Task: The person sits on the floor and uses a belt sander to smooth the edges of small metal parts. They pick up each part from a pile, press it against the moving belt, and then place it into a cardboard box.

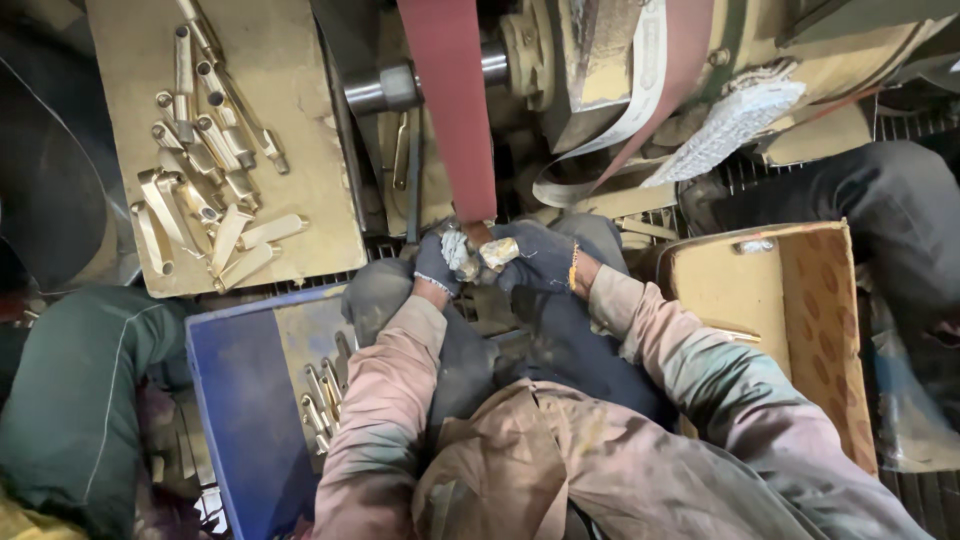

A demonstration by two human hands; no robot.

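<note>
1. Machine first: a big grimy belt sander [700, 60] fills the top of the view, and its red abrasive belt [455, 110] runs straight down toward the person's lap. If that belt is running, a frayed glove or loose cuff could get dragged in.

2. Cardboard box [790, 310] sits at the right knee, and a blue crate [235, 400] holding a few brass pieces at the left. Both crowd the legs, so a sudden flinch has little room.

3. Flat board [300, 130] at upper left carries a loose heap of brass parts [205, 160], well apart from the hands. A knock could send them sliding off.

4. Left hand [438, 262], in a dark glove, curls tight around the near end of a small brass piece [482, 256].

5. Right hand [540, 258], also gloved, grips the other end, fingers closed hard.

6. That brass piece sits between both hands, right at the belt's lower end, seemingly pressed to it. My worry: the belt snatches it, fingertips ride into the abrasive, or friction heats the metal through the gloves.
</note>
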